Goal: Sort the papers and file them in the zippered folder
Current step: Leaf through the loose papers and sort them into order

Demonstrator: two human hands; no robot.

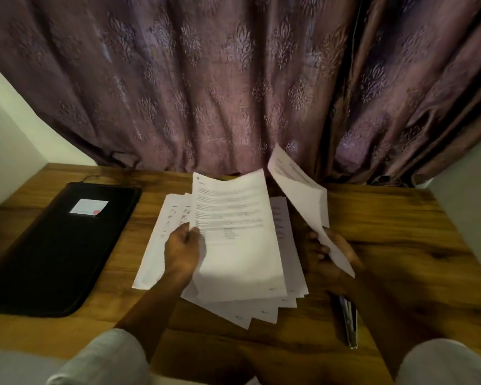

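Print on the papers (231, 218) — too blurred to read.

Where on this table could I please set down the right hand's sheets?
Bare wooden table lies right of the right hand holding white sheets, and in a strip between the black zippered folder and the fanned white papers. The centre is crowded; a dark pen-like object lies by the right forearm.

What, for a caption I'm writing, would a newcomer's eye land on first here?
The fanned pile of white papers in the middle of the wooden table draws the eye. The left hand grips its top pages while the right hand holds a sheet lifted to the right. A black folder lies flat at the left, and a purple patterned curtain fills the background.
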